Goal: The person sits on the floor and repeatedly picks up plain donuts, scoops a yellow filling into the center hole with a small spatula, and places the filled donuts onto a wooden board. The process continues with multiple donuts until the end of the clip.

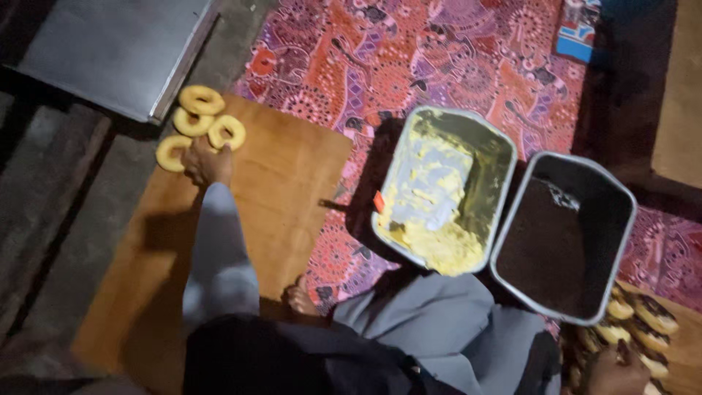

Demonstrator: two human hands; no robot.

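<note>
Sitting on patterned mat (439,66), dim room | left hand (207,162) touching rings (197,121) on board (292,175) | right hand (614,373) grip unclear

At my twelve o'clock a patterned red and purple mat (439,66) covers the floor. On it, near two o'clock, stands a rounded metal tray (503,157) smeared with pale yellow cream (431,197), and touching its right side a second metal tray (621,212) holds dark brown crumbs (552,252). At eleven o'clock a grey metal sheet (110,51) lies on the bare concrete floor (51,197). A small blue and red packet (578,33) sits far off at one o'clock, at the mat's edge.
</note>
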